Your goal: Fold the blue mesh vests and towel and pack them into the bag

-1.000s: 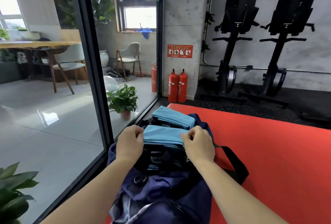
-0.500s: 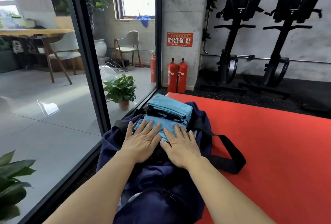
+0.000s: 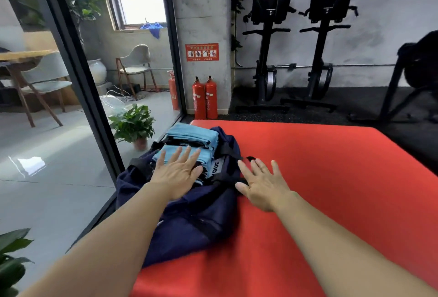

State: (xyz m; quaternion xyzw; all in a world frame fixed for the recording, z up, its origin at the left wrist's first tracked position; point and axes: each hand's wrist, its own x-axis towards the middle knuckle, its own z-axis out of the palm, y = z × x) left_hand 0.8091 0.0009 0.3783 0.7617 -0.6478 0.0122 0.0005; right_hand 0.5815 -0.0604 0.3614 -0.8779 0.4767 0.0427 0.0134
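Left hand [image 3: 176, 173] lies flat on one of two folded blue stacks [image 3: 192, 134] in one bag [image 3: 189, 220], right hand [image 3: 260, 185] splayed beside.

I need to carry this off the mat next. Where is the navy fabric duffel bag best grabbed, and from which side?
Probably the black webbing strap looping out beside the right hand, approached from the red mat side. The navy fabric duffel bag is soft and slumped, its open top filled with folded light-blue cloths, so its body offers no firm hold; the strap does.
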